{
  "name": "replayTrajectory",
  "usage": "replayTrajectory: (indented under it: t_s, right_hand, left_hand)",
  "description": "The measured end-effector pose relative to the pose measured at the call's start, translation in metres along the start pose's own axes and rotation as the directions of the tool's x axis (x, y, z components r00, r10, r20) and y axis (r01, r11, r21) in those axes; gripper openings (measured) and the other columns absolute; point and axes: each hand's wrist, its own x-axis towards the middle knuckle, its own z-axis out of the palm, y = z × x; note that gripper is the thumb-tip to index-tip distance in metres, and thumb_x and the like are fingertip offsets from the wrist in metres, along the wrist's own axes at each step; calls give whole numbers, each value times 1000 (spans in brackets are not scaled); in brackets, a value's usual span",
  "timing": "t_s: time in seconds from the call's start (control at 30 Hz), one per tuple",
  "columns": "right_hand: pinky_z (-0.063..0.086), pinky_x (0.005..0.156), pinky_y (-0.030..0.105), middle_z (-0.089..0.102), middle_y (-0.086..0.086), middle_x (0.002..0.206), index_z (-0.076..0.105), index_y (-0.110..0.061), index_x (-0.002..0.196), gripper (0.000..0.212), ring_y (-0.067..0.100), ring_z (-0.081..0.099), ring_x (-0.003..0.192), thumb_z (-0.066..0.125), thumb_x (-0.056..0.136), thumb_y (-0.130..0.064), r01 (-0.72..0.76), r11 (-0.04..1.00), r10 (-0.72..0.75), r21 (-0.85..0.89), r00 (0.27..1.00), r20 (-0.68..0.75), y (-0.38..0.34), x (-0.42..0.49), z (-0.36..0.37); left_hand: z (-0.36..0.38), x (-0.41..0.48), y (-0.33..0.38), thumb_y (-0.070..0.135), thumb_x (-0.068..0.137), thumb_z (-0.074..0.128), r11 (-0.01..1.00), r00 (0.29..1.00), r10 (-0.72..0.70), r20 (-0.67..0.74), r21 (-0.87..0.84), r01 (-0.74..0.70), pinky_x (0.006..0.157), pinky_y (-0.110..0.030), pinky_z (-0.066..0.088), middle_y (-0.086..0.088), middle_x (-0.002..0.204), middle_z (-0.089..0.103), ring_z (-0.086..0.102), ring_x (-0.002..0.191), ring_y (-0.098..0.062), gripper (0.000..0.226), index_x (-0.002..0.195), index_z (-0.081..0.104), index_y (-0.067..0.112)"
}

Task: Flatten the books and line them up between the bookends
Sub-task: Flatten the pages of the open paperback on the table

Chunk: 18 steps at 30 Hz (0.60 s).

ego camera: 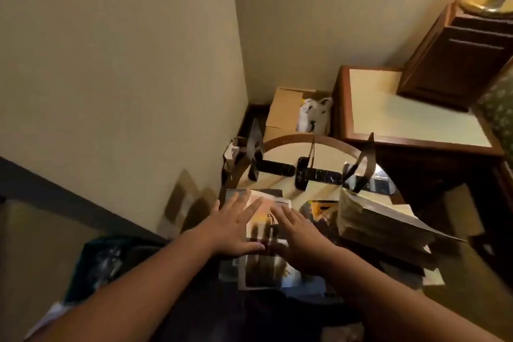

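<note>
Both my hands are flat and spread, palms down, gripping nothing. The left hand (233, 226) and right hand (301, 239) lie side by side on the cover of one book (265, 230). I judge this is to press it level before it is stood up. That book lies at the near edge of the round surface (280, 153), on other loose books. Its cover is glossy, pale at the far end and dark toward me. The print is too blurred to read.

A thick book (372, 219) sits just to the right, pages swollen and its cover lifted. It needs flattening as well.

The dark bookends (319, 175) stand upright at the rear of the surface, apart from the books, with nothing between them.
</note>
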Motion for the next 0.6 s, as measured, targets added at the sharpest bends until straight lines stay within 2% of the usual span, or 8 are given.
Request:
replayTrajectory:
  t_s: [0.1,0.17,0.23,0.3,0.43,0.5,0.6]
  right_hand:
    - [3,123,50,-25,-2,160,-9,-36,156,88,21,-20,149,46,93,-63,-32,998,32,-47,999,5,13,9,45]
    - [-1,123,46,-32,-7,152,-9,-40,155,86,16,-25,144,44,92,-66,-52,996,49,-66,997,-58,20,12,66]
    - [3,121,45,-26,-6,158,-3,-40,155,82,19,-21,147,37,91,-71,2,995,-22,-95,976,-216,28,17,94]
    - [8,119,47,-9,-2,165,8,-38,156,80,24,-10,151,24,89,-78,67,994,-96,-92,927,-362,40,22,115]
    - [-3,117,38,-15,-8,164,4,-40,157,79,16,-20,150,19,89,-77,94,989,-131,-113,908,-397,52,26,128]
    - [-2,119,36,-11,-8,165,6,-41,157,80,15,-17,151,17,88,-79,99,988,-141,-120,894,-425,51,23,126]
    - [5,121,38,-3,-3,166,9,-40,157,93,20,-7,152,3,77,-88,61,989,-113,-136,900,-421,44,17,125]
  left_hand:
    - [50,3,-15,82,79,37,998,1000,15,-16,65,-14,118,-58,-2,3,155,-36,-25,145,-24,101,146,-27,42]
    - [76,8,-24,84,78,33,998,995,18,-98,54,-13,118,-56,-2,6,153,-39,-26,145,-23,100,146,-26,41]
    - [98,14,-28,83,80,33,999,986,39,-161,41,-33,117,-54,-2,8,153,-39,-25,146,-22,98,146,-27,42]
    - [118,19,-35,81,82,33,999,970,46,-239,18,-43,117,-52,-1,10,154,-36,-22,147,-21,95,146,-26,43]
    - [147,23,-37,79,85,27,998,920,49,-389,-5,-55,116,-51,0,11,158,-28,-19,148,-20,88,149,-20,41]
    - [155,22,-33,80,84,18,999,908,27,-419,-10,-35,117,-51,0,9,159,-25,-17,148,-20,85,150,-19,40]
    - [166,10,-21,81,81,7,997,897,-47,-440,-81,13,117,-52,2,7,161,-18,-10,149,-21,85,152,-14,38]
